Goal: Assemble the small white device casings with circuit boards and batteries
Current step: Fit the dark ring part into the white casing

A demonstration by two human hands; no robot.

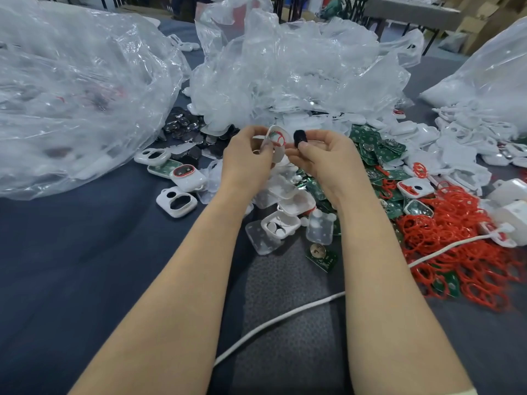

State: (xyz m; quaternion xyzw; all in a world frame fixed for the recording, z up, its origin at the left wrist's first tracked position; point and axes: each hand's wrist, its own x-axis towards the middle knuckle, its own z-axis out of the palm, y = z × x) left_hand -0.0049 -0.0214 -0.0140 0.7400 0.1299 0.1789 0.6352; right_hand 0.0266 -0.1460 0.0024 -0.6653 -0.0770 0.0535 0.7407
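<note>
White casing [275, 139] with red ring; small black part [300, 137]; green circuit boards [368, 141]; red rings [456, 238]; dark blue table cover [85, 252].

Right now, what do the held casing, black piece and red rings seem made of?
Casing: looks like moulded white plastic, smooth and slightly glossy, with a thin rigid rim. Black piece: too blurred to tell. Red rings: probably rubber or silicone, matte; they lie tangled and bent, so flexible.
</note>
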